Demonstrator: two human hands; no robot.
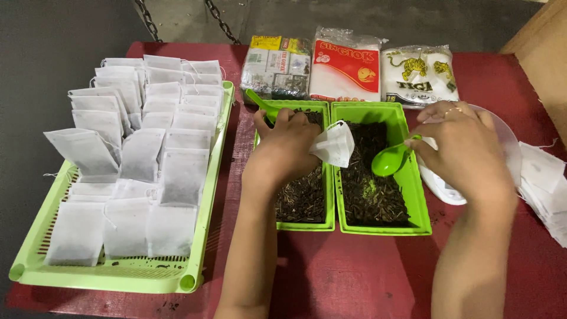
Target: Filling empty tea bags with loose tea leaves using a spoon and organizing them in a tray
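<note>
Two green tubs of dark loose tea are sitting side by side on the red table [354, 277], and both hands are working over them. Taking the right tub [413, 195] as the landmark: the left hand [286, 147] is hovering just to its left, above the left tub [304, 224], with its fingers pinching an open white filter bag [335, 143] that is hanging over the wall the two tubs share. The right hand [466, 150] is reaching in over the landmark's far right corner, fingers pressed together around the handle of a green spoon [388, 160], whose bowl is hanging above the tea in that tub, just beside the bag's mouth. I cannot tell whether the bowl is carrying any tea. A second green spoon [260, 103] is resting at the far left corner of the left tub.

Well to the left of the landmark, a pale green slotted tray [204, 236] is holding many filled white bags [180, 174] in rows, so a large share of the filling looks done. To the right of the landmark, a stack of empty bags [546, 183] is waiting beside a white scale [446, 189], and plenty of tea is lying in both tubs. Behind the tubs, three sealed packets [345, 65] are lying in a row.
</note>
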